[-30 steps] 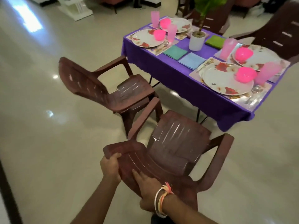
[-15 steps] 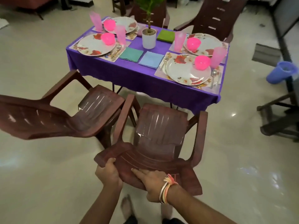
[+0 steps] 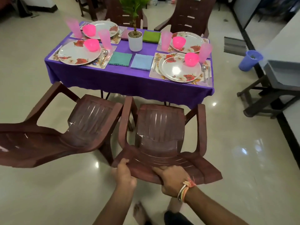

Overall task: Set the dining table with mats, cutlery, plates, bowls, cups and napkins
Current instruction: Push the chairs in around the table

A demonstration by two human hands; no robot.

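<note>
A brown plastic chair faces the table's near right side. My left hand grips the left of its backrest top and my right hand grips the middle. The table under a purple cloth carries several settings: floral plates on mats, pink bowls, pink cups, spoons and forks. Folded napkins lie in the middle: teal, light blue and green.
A second brown chair stands close on the left, almost touching the held chair. Two more chairs stand behind the table. A white potted plant sits at the table's centre. A blue bin and a dark bench stand to the right.
The view has swung round to face the table squarely. The held chair has come nearer the table, beside the left chair. Both hands keep their grip on the backrest.
</note>
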